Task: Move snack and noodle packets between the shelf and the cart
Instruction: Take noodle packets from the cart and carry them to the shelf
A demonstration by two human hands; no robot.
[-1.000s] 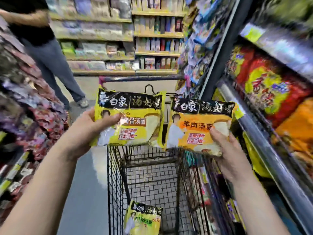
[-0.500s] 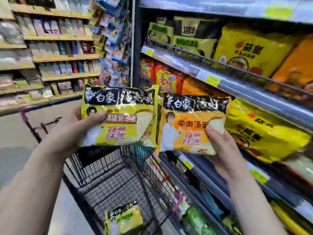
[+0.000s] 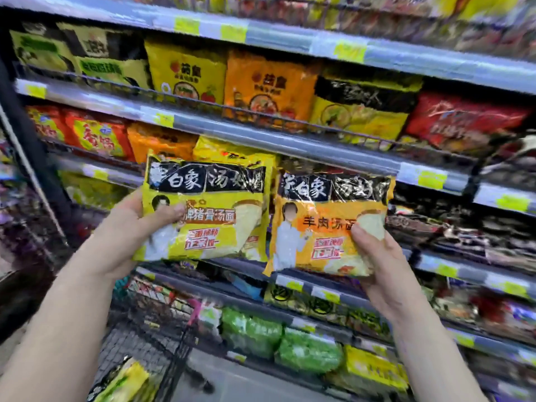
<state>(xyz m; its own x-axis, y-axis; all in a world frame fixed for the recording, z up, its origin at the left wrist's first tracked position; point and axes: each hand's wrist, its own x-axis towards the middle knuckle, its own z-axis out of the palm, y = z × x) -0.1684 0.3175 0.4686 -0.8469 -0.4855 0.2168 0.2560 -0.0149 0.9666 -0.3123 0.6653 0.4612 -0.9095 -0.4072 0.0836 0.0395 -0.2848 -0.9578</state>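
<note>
Before the stocked metal shelf (image 3: 290, 140), the left hand (image 3: 130, 227) grips a yellow plastic noodle packet (image 3: 208, 210). The right hand (image 3: 377, 256) clasps an orange plastic noodle packet (image 3: 324, 224).

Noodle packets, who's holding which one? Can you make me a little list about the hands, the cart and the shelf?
left hand: holds the yellow noodle packet, thumb on its front
right hand: holds the orange noodle packet, thumb on its front
packets: side by side, upright, in front of the shelf
cart: low on the left, one yellow packet in the cart
shelf: full of noodle bags; picture is blurry
</note>
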